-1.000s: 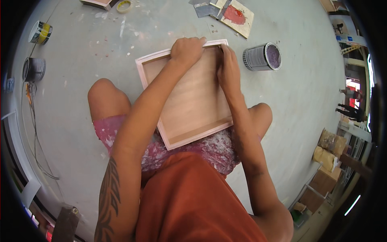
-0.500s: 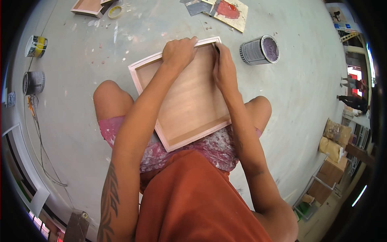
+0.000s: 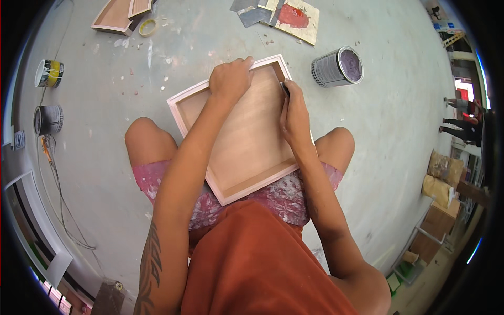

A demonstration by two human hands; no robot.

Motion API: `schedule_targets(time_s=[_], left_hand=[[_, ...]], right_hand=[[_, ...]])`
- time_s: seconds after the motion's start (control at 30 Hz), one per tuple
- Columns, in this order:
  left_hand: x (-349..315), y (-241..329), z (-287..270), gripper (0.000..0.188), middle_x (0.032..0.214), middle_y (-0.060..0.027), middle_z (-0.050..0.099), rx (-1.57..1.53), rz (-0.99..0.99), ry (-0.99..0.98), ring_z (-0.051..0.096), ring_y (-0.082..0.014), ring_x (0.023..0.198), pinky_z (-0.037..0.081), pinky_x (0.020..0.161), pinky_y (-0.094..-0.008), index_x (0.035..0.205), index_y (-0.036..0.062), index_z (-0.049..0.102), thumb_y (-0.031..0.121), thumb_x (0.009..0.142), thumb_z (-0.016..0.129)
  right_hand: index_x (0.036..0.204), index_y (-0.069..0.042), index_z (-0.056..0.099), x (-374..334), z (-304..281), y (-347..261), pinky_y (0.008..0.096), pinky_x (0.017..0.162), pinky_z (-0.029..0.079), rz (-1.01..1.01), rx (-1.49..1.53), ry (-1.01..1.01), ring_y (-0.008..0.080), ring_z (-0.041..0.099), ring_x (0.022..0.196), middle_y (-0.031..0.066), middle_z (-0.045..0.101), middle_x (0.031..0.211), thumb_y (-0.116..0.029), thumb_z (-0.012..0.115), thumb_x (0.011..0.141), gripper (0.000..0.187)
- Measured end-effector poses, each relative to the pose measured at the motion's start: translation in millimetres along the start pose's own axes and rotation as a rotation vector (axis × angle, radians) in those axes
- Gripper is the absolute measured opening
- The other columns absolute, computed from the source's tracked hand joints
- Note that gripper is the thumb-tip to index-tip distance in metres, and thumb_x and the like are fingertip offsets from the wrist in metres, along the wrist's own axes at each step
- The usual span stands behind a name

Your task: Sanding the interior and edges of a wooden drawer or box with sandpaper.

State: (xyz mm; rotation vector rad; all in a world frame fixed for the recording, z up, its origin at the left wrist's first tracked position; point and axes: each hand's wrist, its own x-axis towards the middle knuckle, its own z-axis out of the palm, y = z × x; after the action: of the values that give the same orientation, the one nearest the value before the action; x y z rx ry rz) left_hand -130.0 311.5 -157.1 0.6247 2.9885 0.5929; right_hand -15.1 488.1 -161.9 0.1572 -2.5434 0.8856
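Observation:
A shallow square wooden tray (image 3: 247, 152) with pale pink rims rests tilted on my lap and knees. My left hand (image 3: 230, 79) grips its far rim near the top corner. My right hand (image 3: 295, 113) presses against the inside of the right rim and holds a small dark scraper-like tool (image 3: 285, 87), only its tip showing above my fingers.
An open metal can of purple paste (image 3: 340, 66) stands on the concrete floor to the right. A board with red paint (image 3: 294, 17) and grey sheets lies ahead. More wooden trays (image 3: 113, 16), a tape roll (image 3: 148, 27) and two cans (image 3: 48, 73) sit at left.
The tray has been turned slightly and both hands sit a little lower in view; the right hand has slid along the right rim with the tool.

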Motion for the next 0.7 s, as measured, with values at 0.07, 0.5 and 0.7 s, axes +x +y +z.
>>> schedule_targets(time_s=[0.07,0.5,0.7], left_hand=[[2,2,-2,0.027,0.1,-0.0121,0.075,-0.005,0.01,-0.02,0.073,-0.0375,0.09,0.059,0.077,-0.0498,0.113,0.0116,0.067,0.033,0.097,0.068],[7,5,-1,0.028,0.099,-0.0127,0.074,-0.006,0.022,-0.021,0.072,-0.0388,0.09,0.057,0.078,-0.0512,0.112,0.0106,0.064,0.035,0.098,0.067],[3,4,-1,0.029,0.099,-0.0125,0.074,0.023,-0.009,-0.03,0.072,-0.0382,0.089,0.058,0.078,-0.0508,0.112,0.0108,0.064,0.035,0.097,0.068]], right_hand=[[0.14,0.001,0.05,24,2,-3,0.0446,0.105,0.048,0.011,0.024,-0.04,0.0439,0.059,0.124,0.0253,0.059,0.135,0.014,0.047,0.091,0.051],[0.137,0.002,0.048,50,6,-5,0.0452,0.106,0.049,0.036,0.047,-0.071,0.0463,0.055,0.129,0.0284,0.053,0.141,0.017,0.047,0.086,0.053],[0.134,0.003,0.049,22,8,0,0.0462,0.102,0.05,0.019,0.02,-0.026,0.0467,0.057,0.123,0.028,0.053,0.139,0.013,0.046,0.089,0.047]])
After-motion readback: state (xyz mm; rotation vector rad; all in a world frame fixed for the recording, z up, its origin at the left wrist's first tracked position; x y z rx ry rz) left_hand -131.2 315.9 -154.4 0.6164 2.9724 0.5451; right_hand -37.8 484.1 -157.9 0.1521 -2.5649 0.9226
